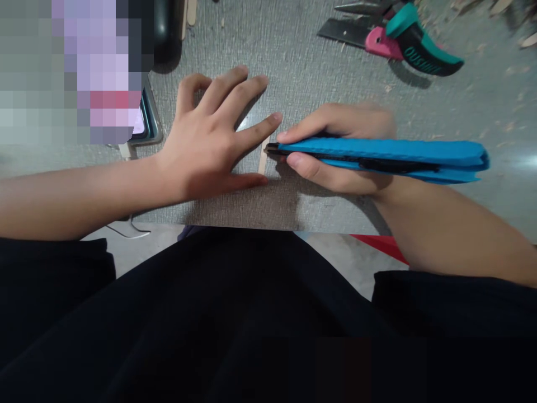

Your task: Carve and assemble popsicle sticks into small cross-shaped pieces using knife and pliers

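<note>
My right hand point(344, 131) is closed in a pen-like grip around a blue utility knife point(403, 152) with a dark, narrow front end. The knife points left, and its tip meets or hovers just over a short strip of wooden craft stick point(262, 162) on the table; contact cannot be told. To the left, my left hand point(213, 131) rests palm down with its fingers spread. Its thumb tip is beside the strip's near end, and the index fingertip lies beyond the far end. Part of the strip is hidden by the knife tip.
Teal-and-black pliers point(423, 42) and a pink-handled cutting tool point(384, 43) lie at the back right. Wood scraps point(499, 6) are in the far right corner. A phone point(153, 117) with a cable and a black object point(168, 33) are at left. The table's edge point(251, 228) is near me.
</note>
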### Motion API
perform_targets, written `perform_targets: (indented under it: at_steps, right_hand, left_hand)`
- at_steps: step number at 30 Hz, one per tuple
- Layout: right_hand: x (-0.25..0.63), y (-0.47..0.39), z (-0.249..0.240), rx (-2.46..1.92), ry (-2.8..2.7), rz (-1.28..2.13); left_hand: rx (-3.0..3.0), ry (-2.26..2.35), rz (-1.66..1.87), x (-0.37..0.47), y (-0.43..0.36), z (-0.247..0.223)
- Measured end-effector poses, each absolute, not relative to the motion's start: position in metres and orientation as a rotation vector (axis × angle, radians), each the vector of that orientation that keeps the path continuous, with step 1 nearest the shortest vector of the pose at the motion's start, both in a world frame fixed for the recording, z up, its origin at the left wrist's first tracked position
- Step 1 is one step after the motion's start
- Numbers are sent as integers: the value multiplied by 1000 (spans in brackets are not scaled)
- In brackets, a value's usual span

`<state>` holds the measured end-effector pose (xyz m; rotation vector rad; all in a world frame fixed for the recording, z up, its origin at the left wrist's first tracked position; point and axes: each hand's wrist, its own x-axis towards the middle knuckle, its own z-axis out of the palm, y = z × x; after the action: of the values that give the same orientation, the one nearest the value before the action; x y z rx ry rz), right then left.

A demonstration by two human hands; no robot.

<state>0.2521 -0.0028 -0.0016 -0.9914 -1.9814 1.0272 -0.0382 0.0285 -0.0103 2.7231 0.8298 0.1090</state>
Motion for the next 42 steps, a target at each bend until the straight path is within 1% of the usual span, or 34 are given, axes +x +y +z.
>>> perform_targets:
  at_steps: [6, 13, 20, 26, 36, 42]
  right_hand:
    - [253, -6, -3, -1023, -1943, 1051]
    - [251, -3, -1, -991, -2015, 1000]
    - [252, -3, -2, -1073, -1990, 1068]
    - [252, 2, 5, -891, -1992, 1059]
    - [251, 5, 6, -902, -1953, 1128]
    - [251, 6, 10, -906, -1965, 1147]
  left_hand:
    - [2748, 831, 122, -40, 30, -16]
    - [2698, 828, 133, -39, 29, -11]
    - [2670, 847, 126, -38, 28, -9]
    - [2615, 858, 144, -36, 28, -7]
    - [2755, 831, 150, -38, 28, -13]
    - [2702, 845, 119, -37, 29, -9]
